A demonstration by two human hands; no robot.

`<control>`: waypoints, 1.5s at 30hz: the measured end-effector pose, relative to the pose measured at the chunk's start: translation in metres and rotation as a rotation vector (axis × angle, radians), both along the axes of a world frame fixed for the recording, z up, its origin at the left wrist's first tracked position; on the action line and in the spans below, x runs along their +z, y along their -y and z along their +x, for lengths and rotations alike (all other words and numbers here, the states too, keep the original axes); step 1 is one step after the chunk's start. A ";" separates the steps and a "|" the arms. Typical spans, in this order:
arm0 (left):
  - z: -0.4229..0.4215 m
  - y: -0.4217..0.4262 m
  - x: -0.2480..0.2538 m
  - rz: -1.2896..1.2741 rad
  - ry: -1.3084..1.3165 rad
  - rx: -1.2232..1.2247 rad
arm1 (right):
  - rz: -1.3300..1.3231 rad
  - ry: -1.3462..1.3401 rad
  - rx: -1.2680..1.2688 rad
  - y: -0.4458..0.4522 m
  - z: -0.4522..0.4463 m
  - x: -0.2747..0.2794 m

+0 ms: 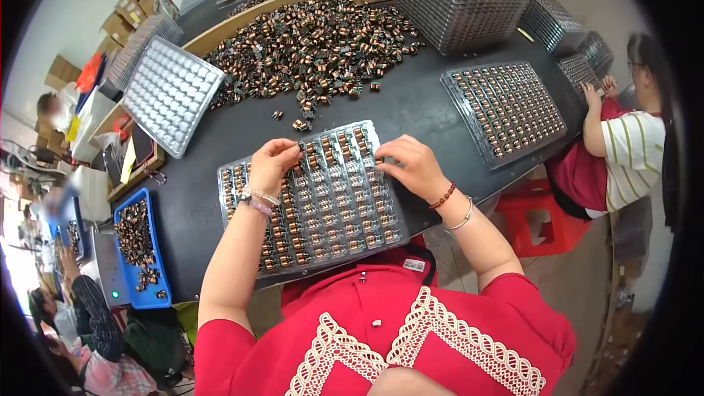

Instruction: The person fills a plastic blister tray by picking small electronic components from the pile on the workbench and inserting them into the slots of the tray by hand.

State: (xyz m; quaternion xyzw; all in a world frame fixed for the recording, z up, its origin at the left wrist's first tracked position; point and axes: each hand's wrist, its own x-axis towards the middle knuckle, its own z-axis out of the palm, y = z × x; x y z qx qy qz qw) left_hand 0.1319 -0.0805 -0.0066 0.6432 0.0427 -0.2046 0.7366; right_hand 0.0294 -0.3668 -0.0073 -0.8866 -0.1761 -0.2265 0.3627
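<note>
Over the tray (372,131) of coils (328,148), the left hand (273,165) has bent fingers at eleven o'clock, the right hand (414,166) at one; whether they grip is hidden. Coils look light, stiff, best pinched by their sides.

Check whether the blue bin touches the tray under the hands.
Apart: the head view shows a strip of black tabletop plainly between the blue bin and the tray.

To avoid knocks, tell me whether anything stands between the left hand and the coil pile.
Nothing visible blocks the way: between the left hand and the pile lie only the far edge of the tray and a few loose coils on the table.
</note>
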 end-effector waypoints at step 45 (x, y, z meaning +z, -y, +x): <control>-0.039 -0.021 0.007 0.741 0.875 -0.329 | 0.048 -0.106 -0.236 -0.004 0.108 -0.016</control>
